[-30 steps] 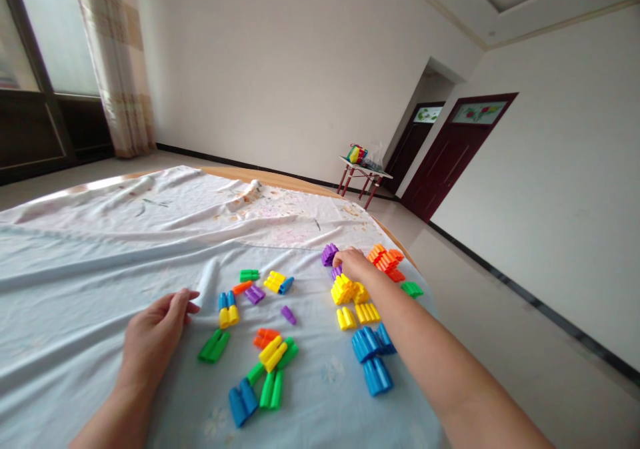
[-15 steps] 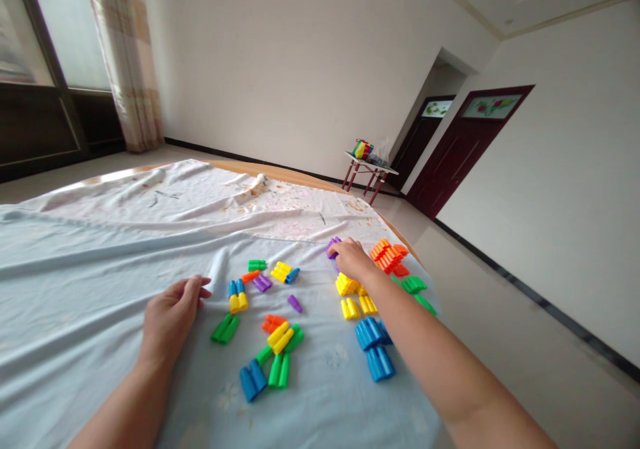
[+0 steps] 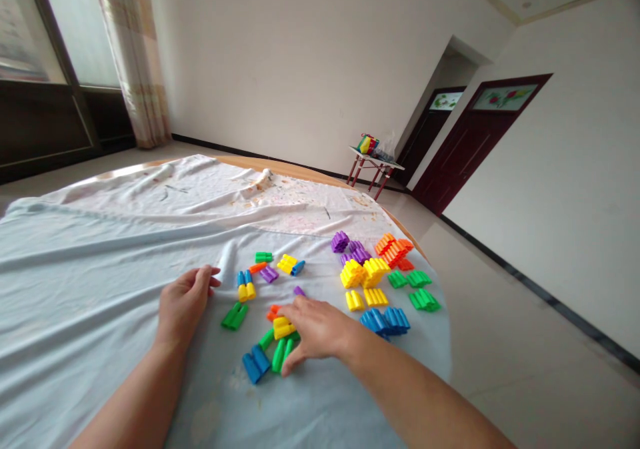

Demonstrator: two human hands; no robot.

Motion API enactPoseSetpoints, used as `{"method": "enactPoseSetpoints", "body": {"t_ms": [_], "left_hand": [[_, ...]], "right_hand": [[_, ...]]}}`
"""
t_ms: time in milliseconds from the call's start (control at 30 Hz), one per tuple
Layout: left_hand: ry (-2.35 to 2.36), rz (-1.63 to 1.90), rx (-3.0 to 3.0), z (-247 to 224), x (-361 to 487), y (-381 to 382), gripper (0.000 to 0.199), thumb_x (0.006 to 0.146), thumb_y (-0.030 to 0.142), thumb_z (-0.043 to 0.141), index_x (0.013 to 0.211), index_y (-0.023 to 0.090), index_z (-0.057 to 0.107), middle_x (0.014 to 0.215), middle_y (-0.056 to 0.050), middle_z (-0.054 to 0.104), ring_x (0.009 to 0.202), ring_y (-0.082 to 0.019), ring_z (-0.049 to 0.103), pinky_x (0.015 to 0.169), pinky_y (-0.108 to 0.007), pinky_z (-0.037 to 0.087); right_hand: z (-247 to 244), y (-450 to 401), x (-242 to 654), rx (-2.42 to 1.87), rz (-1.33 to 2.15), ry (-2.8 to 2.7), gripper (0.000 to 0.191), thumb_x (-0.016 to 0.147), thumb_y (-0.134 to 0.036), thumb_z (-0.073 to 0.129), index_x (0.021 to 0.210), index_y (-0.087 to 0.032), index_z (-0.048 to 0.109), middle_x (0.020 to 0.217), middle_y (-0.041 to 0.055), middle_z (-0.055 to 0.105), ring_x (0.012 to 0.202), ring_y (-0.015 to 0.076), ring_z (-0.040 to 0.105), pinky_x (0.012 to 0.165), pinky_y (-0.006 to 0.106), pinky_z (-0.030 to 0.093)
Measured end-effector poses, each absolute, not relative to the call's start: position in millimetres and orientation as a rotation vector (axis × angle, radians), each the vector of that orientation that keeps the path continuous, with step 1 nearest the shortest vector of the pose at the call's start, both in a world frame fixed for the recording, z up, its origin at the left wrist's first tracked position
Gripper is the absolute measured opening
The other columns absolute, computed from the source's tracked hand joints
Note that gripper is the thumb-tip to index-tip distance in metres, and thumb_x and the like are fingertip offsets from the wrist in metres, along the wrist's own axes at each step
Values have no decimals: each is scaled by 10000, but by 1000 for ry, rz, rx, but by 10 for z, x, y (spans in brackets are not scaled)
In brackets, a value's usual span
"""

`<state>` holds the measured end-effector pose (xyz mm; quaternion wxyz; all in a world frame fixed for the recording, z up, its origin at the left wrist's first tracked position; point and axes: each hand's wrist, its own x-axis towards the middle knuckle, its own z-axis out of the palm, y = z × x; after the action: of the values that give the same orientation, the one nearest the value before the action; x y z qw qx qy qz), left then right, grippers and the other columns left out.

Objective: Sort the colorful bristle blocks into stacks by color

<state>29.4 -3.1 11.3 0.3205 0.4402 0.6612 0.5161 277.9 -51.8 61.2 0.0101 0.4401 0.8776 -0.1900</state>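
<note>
My right hand point(image 3: 320, 332) reaches over a mixed pile of plastic tube-shaped building blocks, thumb and fingers spread apart. Its fingertips are at a yellow block point(image 3: 283, 327) and an orange block point(image 3: 273, 312); whether they press on them I cannot tell. By the thumb lie a green block point(image 3: 279, 355) and a blue block point(image 3: 256, 363). A purple block point(image 3: 299, 291) is partly hidden behind the fingers. My left hand point(image 3: 187, 295) rests on the cloth, fingers loosely bent and holding nothing, left of a blue-and-yellow block pair point(image 3: 245, 285) and a green block point(image 3: 235, 316).
Colour-sorted blocks lie on the right: purple point(image 3: 356, 251), orange point(image 3: 395, 250), yellow point(image 3: 375, 272), green point(image 3: 424, 299) and blue point(image 3: 397, 320). A wrinkled cloth point(image 3: 125, 262) covers the round table. Beyond it stands a small table point(image 3: 380, 162) with bags.
My right hand has come back from the purple blocks at the far right to the mixed pile, and its fingers are now empty and spread. My left hand has hardly moved.
</note>
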Motion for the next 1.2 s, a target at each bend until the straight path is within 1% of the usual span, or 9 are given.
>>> {"method": "enactPoseSetpoints", "body": {"t_ms": [167, 267, 400, 567, 700, 867, 933, 1067, 1200], "left_hand": [[1752, 1362, 1151, 100, 283, -34, 423, 721, 521, 491, 860, 164, 669, 674, -18, 626, 632, -156, 509, 652, -265, 390], [1745, 1371, 1149, 94, 283, -20, 430, 720, 533, 487, 864, 170, 667, 681, -14, 628, 642, -159, 516, 660, -266, 396], [1745, 1368, 1151, 90, 288, -12, 417, 717, 528, 497, 856, 175, 668, 680, -9, 625, 655, -161, 522, 672, -267, 399], [1743, 1352, 1154, 69, 271, -16, 424, 729, 529, 493, 882, 173, 666, 683, -3, 627, 653, -158, 522, 662, -265, 394], [1760, 1346, 1172, 58, 260, -6, 425, 730, 526, 498, 896, 172, 665, 672, 1, 622, 652, -154, 514, 667, -263, 387], [1773, 1339, 1186, 62, 249, 1, 445, 731, 535, 487, 909, 169, 667, 678, 0, 624, 655, -159, 523, 676, -268, 394], [1782, 1333, 1192, 65, 247, -1, 445, 727, 537, 487, 898, 169, 670, 671, -1, 623, 658, -163, 528, 676, -270, 395], [1817, 1319, 1197, 87, 260, -14, 423, 717, 521, 496, 876, 174, 678, 647, 2, 618, 652, -165, 527, 661, -270, 387], [1834, 1313, 1194, 128, 281, -26, 428, 707, 525, 490, 857, 173, 681, 626, 5, 611, 639, -164, 521, 630, -264, 385]], "right_hand": [[532, -381, 2690, 1543, -575, 2860, 792, 618, -470, 776, 1303, -213, 472, 1174, 122, 553, 1066, 292, 568, 896, 398, 472], [512, -318, 2666, 1646, -578, 2951, 752, 650, -454, 762, 1297, -192, 483, 1201, 120, 551, 1109, 265, 546, 946, 373, 445], [468, -293, 2621, 1724, -577, 3068, 510, 768, -412, 674, 1206, -172, 574, 1152, 105, 599, 1129, 230, 530, 1001, 347, 391], [389, -248, 2554, 1890, -640, 3012, 334, 768, -290, 676, 1084, -190, 638, 1022, 70, 656, 974, 203, 601, 889, 312, 453], [306, -211, 2499, 1999, -636, 2971, 290, 752, -300, 677, 1022, -197, 647, 962, 51, 673, 934, 200, 610, 858, 305, 457], [284, -195, 2545, 2091, -525, 3071, 139, 796, -255, 622, 914, -198, 668, 896, 38, 677, 877, 163, 606, 812, 259, 444], [331, -195, 2661, 2202, -438, 3058, 134, 825, -293, 600, 854, -182, 669, 845, 46, 673, 821, 158, 605, 765, 250, 441], [424, -204, 2947, 2451, -232, 2843, 259, 841, -388, 582, 702, -177, 635, 753, 52, 672, 755, 164, 607, 683, 246, 418], [382, -234, 3063, 2501, -220, 2717, 327, 834, -473, 578, 680, -188, 622, 722, 45, 673, 719, 165, 611, 635, 240, 402]]}}
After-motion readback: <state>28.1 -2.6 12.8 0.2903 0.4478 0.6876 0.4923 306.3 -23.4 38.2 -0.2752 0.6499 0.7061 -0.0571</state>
